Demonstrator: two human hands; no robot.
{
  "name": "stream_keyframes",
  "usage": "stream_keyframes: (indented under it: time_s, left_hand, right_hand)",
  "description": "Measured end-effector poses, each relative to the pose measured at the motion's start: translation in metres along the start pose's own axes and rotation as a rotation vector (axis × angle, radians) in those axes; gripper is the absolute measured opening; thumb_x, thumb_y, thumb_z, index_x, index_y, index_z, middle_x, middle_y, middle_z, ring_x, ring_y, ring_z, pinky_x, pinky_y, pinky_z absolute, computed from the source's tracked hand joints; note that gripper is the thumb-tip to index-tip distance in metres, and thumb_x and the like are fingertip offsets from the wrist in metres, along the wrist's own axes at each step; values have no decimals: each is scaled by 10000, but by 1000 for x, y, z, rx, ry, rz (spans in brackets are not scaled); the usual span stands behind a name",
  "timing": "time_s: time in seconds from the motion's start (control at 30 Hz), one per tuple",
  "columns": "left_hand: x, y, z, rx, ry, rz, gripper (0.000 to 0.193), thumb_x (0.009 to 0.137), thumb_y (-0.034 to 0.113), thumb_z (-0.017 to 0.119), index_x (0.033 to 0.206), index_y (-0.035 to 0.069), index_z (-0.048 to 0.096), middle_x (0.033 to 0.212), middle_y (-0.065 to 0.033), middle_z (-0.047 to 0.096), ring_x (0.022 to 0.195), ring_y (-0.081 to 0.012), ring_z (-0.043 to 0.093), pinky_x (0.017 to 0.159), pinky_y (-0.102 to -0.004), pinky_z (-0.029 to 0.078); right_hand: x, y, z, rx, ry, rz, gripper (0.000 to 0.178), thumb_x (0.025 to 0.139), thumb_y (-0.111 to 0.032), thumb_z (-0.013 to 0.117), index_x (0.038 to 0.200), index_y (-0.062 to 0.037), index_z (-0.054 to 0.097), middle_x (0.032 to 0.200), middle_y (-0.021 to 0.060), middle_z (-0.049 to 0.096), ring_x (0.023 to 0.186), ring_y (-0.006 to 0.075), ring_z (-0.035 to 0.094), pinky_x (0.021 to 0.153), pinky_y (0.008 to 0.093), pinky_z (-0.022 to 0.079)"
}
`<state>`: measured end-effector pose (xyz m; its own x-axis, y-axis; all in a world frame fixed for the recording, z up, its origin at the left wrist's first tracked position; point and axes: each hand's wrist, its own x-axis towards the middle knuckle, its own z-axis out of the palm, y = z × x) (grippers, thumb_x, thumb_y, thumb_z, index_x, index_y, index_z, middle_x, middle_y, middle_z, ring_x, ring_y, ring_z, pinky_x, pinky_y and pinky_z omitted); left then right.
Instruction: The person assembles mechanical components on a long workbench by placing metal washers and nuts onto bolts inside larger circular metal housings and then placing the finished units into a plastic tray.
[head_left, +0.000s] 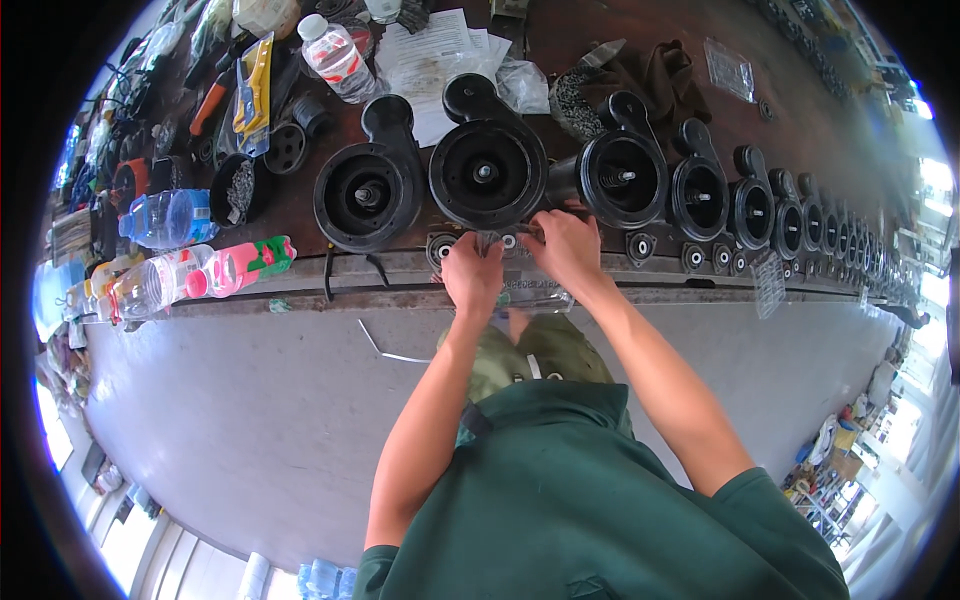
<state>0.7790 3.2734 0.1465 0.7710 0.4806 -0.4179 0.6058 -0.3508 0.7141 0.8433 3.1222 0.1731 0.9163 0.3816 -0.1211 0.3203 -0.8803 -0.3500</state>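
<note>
as the head view looks down, left hand and right hand flank a small dark flanged fitting with pale ring | grip: fingers curled, cannot tell if holding | fitting: near dark brown bench edge, beside large round black housing

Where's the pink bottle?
In the head view, the pink bottle lies on its side near the front edge of the table, left of the left hand, beside a clear bottle.

Loose dark green shirt, short left sleeve and right sleeve in matching green, small dark marking on the cloth, olive-green trousers or shorts, short pale strip at their front, ungloved left hand and right hand.
</note>
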Motion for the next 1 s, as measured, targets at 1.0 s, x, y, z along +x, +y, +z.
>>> stream_keyframes:
  time_s: [1.0]
  left_hand:
    - [9, 9, 12, 82, -35, -206, 336, 696, 245, 898, 888, 24, 733, 839, -167, 747, 849, -381, 727, 770, -470, 550]
  right_hand:
    - [32, -12, 6, 28, -296, 256, 325, 782, -351, 847, 929, -95, 713, 861, 122, 748, 908, 353, 727, 766, 475, 542]
